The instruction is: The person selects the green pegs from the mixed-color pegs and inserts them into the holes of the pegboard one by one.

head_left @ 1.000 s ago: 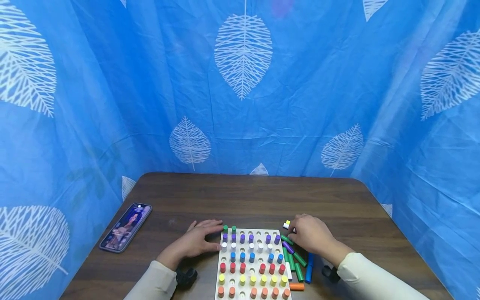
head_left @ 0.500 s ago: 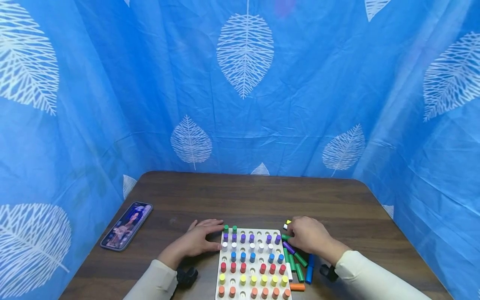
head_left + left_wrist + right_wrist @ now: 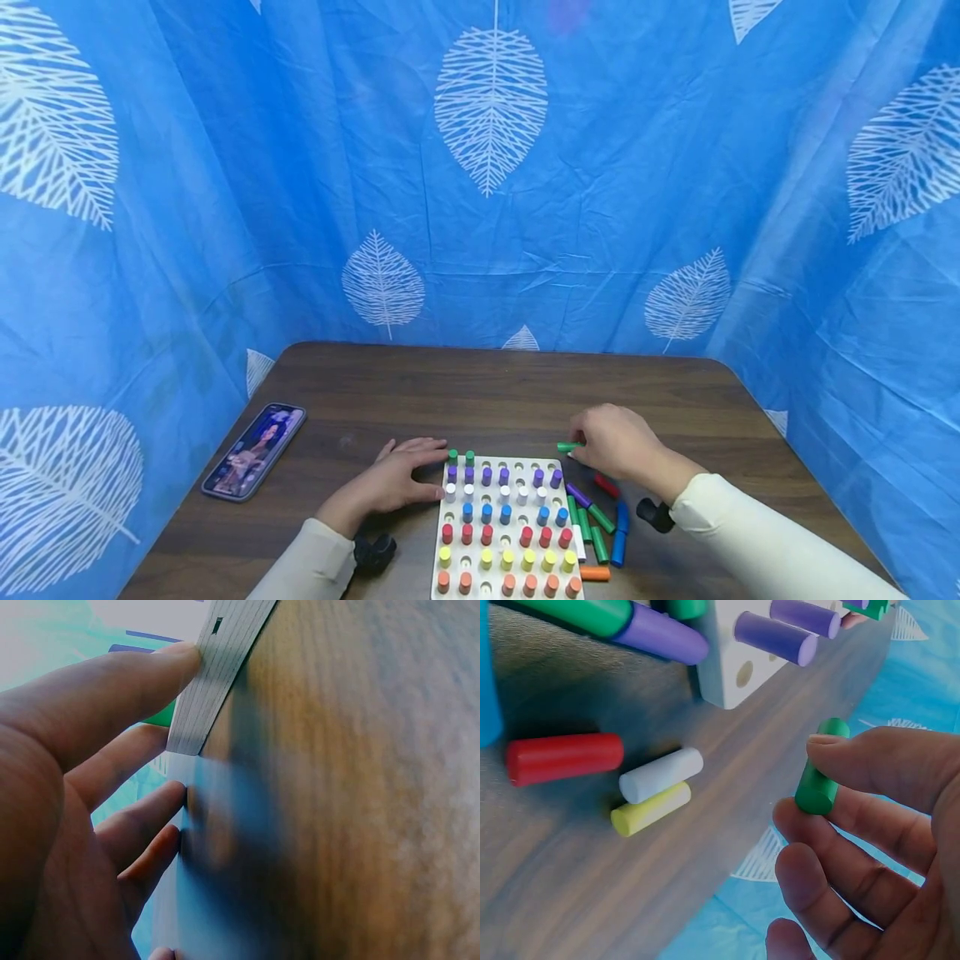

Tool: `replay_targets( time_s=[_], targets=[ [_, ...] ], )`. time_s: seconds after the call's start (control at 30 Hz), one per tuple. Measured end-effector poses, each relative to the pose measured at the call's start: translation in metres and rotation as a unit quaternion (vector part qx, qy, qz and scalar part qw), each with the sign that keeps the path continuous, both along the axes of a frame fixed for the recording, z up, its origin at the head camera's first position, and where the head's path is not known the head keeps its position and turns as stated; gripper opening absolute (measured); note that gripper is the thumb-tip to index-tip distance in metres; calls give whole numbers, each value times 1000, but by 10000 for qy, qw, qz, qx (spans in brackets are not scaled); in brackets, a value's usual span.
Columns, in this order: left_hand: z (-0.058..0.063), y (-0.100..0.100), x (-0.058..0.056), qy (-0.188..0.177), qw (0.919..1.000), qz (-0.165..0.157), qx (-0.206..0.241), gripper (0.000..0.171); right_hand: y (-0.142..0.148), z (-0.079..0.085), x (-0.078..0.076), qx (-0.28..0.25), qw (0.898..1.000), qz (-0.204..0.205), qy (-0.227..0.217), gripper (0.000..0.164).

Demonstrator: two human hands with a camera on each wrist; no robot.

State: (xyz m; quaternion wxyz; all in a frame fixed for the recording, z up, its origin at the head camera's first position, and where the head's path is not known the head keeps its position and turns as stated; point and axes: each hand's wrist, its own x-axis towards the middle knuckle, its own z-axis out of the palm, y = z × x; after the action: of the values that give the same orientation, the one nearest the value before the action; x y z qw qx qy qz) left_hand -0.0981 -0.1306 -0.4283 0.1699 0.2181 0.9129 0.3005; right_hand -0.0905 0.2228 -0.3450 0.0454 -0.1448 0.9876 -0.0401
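A white pegboard (image 3: 214, 682) stands on the table with rows of coloured pegs, several holes bare. My left hand (image 3: 393, 483) rests at its left edge; in the left wrist view the thumb touches the board's side and the fingers are spread. Past the far right corner of the board, my right hand (image 3: 618, 442) pinches a green peg (image 3: 821, 769) between thumb and fingers, clear of the tabletop. Below that hand lie a red peg (image 3: 565, 758), a white peg (image 3: 661, 775) and a yellow peg (image 3: 651, 809), the last two side by side.
Loose pegs lie along the board's right side: a purple peg (image 3: 578, 495), several green ones, blue pegs (image 3: 618, 546), a white one and an orange peg (image 3: 595, 573). A phone (image 3: 253, 452) with a lit screen lies at the table's left. Blue leaf-patterned curtain (image 3: 600, 167) surrounds the table.
My right hand has picked up the green peg from beside the board and moved slightly away from me, uncovering the red peg. The left hand stays in place.
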Motion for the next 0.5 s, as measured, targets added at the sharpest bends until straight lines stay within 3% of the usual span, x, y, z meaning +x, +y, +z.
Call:
replay_targets(
  time_s=[0.23, 0.5],
  targets=[
    [0, 0, 0, -2, 10000, -26, -6, 63, -3, 6, -5, -12, 9998, 167, 84, 8],
    [3, 0, 2, 4, 10000, -28, 23, 64, -4, 13, -10, -16, 9965, 655, 514, 8]
  ],
)
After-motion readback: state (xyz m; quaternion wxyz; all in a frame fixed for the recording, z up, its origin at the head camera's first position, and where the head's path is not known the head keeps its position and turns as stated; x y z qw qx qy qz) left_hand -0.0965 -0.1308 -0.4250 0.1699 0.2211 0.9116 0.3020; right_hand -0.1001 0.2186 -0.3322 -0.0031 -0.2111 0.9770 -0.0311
